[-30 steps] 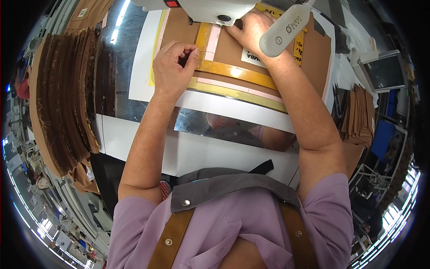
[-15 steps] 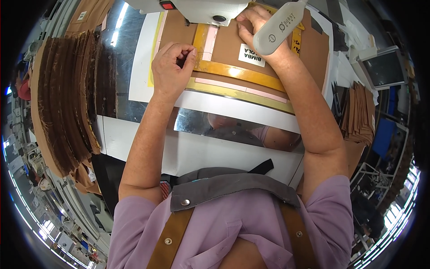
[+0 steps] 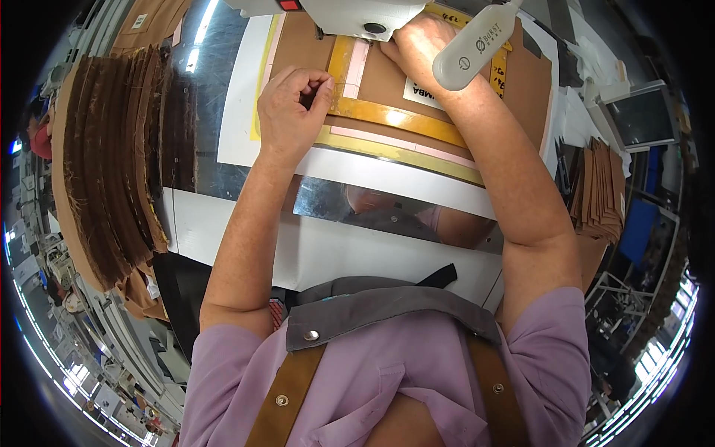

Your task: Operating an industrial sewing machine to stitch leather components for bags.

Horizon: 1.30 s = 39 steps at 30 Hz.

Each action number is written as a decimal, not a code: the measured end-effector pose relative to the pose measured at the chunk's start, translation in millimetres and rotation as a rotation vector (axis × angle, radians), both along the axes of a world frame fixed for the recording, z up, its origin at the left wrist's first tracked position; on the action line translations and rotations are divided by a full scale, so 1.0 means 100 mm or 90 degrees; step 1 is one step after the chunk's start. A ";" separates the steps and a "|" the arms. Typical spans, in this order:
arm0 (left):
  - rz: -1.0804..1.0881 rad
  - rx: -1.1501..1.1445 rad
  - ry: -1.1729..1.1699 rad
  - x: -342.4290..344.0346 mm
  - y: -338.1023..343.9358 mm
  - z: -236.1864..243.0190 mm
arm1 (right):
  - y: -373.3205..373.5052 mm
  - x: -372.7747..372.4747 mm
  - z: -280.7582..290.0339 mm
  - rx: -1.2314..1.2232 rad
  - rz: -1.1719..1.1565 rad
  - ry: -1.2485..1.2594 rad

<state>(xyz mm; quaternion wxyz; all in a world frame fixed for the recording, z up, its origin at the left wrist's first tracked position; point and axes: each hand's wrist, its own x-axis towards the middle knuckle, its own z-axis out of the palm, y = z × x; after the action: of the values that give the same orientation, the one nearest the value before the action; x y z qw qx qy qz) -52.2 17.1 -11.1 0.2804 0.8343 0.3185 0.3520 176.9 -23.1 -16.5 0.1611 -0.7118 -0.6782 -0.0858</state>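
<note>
My left hand [image 3: 292, 112] is closed, thumb and forefinger pinched beside the left bar of a yellow frame [image 3: 402, 117]. Whatever it may hold is too small to make out. The frame lies on a brown panel [image 3: 299, 52] that has pale pink strips and a white label [image 3: 418, 91] on it. My right hand [image 3: 426, 48] reaches in under the white machine head [image 3: 350, 15], over the panel. Its fingertips are hidden by the machine, and the thumb points toward the machine's underside. A grey lamp-like paddle [image 3: 473, 48] hangs over the right wrist.
A tall stack of brown, fray-edged pieces [image 3: 112, 164] stands at the left. More brown pieces [image 3: 596, 182] are stacked at the right, below a small dark screen [image 3: 640, 115]. A shiny metal plate [image 3: 391, 216] lies along the near side of the white worktop [image 3: 357, 257].
My right hand has moved left and closer beneath the machine head, covering part of the label; its fingertips are now hidden. My left hand stays pinched by the frame. The whole view has shifted slightly.
</note>
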 end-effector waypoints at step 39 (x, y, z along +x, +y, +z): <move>-0.003 0.001 0.010 -0.02 -0.01 0.01 | -0.58 -0.10 0.02 0.051 0.069 0.130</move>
<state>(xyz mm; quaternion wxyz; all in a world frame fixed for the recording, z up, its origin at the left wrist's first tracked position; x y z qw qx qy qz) -54.1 15.8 -9.8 0.2782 0.8379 0.3187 0.3448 166.5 -80.8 -14.1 0.2621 -0.6719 -0.6920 -0.0308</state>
